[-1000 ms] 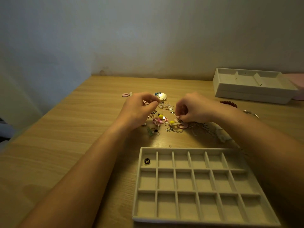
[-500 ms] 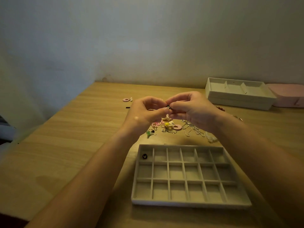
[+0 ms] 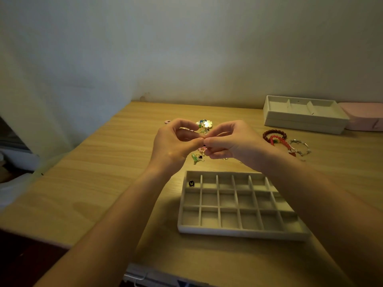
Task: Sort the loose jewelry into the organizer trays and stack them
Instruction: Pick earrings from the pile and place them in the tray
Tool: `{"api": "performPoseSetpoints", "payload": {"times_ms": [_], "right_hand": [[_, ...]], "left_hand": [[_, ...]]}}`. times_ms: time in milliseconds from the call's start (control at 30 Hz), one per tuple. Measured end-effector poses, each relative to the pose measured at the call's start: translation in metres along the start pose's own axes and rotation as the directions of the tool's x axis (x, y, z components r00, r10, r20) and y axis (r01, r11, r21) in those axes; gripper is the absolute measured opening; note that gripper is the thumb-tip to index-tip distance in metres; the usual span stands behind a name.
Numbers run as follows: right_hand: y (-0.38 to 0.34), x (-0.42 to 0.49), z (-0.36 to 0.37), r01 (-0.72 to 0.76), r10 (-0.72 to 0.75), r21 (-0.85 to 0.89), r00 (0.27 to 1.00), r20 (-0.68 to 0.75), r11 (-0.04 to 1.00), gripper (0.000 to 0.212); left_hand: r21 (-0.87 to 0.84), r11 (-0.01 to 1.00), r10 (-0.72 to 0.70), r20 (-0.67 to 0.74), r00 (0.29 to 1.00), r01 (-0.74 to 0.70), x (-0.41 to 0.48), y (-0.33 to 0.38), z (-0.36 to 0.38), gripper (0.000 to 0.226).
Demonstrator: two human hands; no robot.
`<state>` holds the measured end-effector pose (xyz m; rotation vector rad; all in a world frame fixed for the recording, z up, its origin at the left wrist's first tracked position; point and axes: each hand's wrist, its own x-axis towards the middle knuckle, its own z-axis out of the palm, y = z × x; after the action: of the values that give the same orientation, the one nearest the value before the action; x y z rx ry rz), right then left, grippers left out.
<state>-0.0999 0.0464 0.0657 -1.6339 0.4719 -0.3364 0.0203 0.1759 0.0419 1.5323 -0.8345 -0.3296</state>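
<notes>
A small dark piece (image 3: 204, 145) has been lifted from the loose jewelry (image 3: 205, 124) on the worktop (image 3: 124, 183). At frame centre it is pinched between the fingertips of the left hand (image 3: 176, 142) and right hand (image 3: 231, 141). Placement in the compartment tray (image 3: 238, 232), lower centre, is judged next; only one compartment is filled.

Desk (image 3: 103, 162) showed pale yellowish wood grain. Organizer tray (image 3: 238, 232) was plain grey-beige. Butterfly charm (image 3: 191, 183) in its far-left compartment was black with white motif. Small jewelry piece (image 3: 204, 145) at fingertips looked black. Flower charm (image 3: 207, 123) was white. Bead bracelet (image 3: 273, 132) was dark red, coral bracelet (image 3: 280, 139) bright red, chain bracelet (image 3: 299, 147) silver. Stacked trays (image 3: 300, 122) were off-white, box (image 3: 364, 117) pink.
</notes>
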Motion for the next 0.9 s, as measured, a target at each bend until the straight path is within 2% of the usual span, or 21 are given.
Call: {"api": "performPoseSetpoints", "payload": {"times_ms": [167, 367, 533, 700, 900], "right_hand": [[0.003, -0.003, 0.012, -0.060, 0.064, -0.066, 0.996, 0.060, 0.996, 0.022], [0.010, -0.004, 0.020, -0.057, 0.060, -0.084, 0.998, 0.033, 0.995, 0.016], [0.011, 0.000, 0.022, -0.002, 0.016, -0.264, 0.998, 0.053, 0.965, 0.009], [0.007, 0.006, 0.020, 0.078, -0.023, -0.552, 0.994, 0.105, 0.830, 0.004], [0.009, 0.013, 0.022, 0.162, -0.072, -0.763, 0.986, 0.151, 0.626, 0.009]], "left_hand": [[0.022, 1.000, -0.006, -0.009, 1.000, 0.006, -0.011, -0.005, -0.012, 0.033], [0.001, 0.999, -0.037, -0.004, 0.999, 0.037, -0.018, -0.014, -0.018, 0.033], [0.078, 0.996, -0.037, 0.023, 0.999, 0.035, -0.015, -0.013, -0.017, 0.033], [0.328, 0.944, -0.009, 0.102, 0.995, -0.025, -0.009, -0.010, -0.018, 0.033], [0.349, 0.936, 0.006, 0.111, 0.994, -0.045, -0.011, -0.014, -0.018, 0.030]]}}
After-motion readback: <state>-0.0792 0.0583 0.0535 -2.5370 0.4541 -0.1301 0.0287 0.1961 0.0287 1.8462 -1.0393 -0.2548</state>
